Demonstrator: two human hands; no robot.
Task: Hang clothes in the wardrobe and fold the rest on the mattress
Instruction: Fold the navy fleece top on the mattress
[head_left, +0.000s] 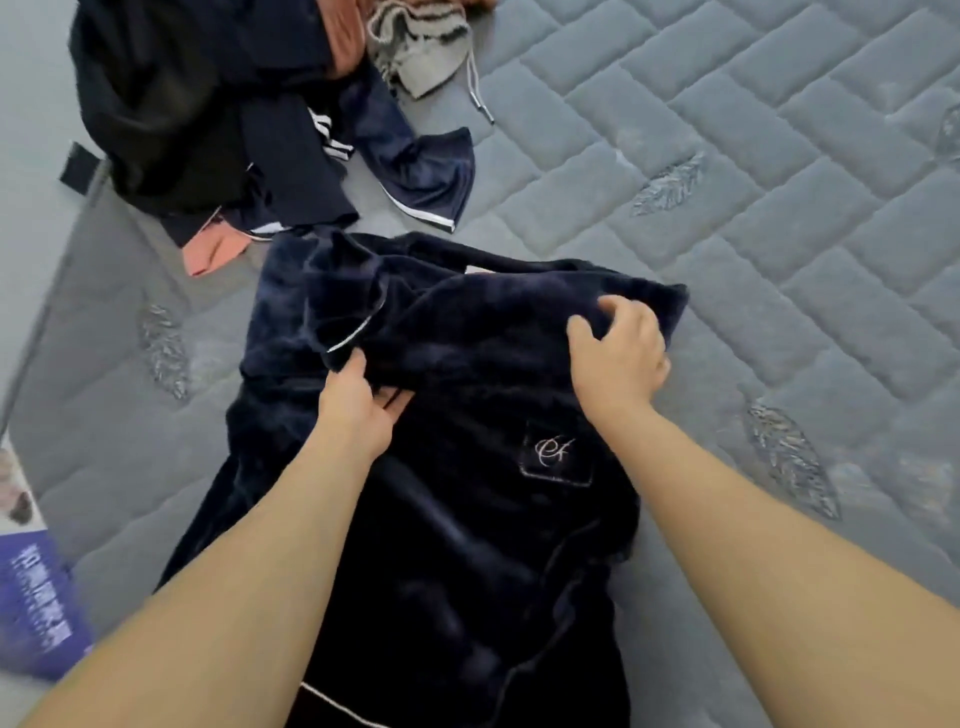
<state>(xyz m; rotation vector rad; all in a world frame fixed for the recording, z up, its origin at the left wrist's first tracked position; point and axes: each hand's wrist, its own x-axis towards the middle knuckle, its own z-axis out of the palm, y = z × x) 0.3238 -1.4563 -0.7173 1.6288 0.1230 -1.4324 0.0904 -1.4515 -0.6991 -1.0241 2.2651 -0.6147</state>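
Note:
A dark navy velvet garment (457, 545) with white piping and an embroidered chest pocket lies spread on the grey quilted mattress (753, 218) in front of me. Its upper part is folded over toward me. My left hand (358, 405) grips the folded edge near the piping, fingers tucked under the fabric. My right hand (618, 353) pinches the folded upper part at its right side, fingers curled into the cloth.
A heap of dark clothes (208, 104) with navy striped trousers, a peach piece and a grey knit item (421, 47) lies at the mattress's far left. A purple printed box (36, 603) sits off the left edge below.

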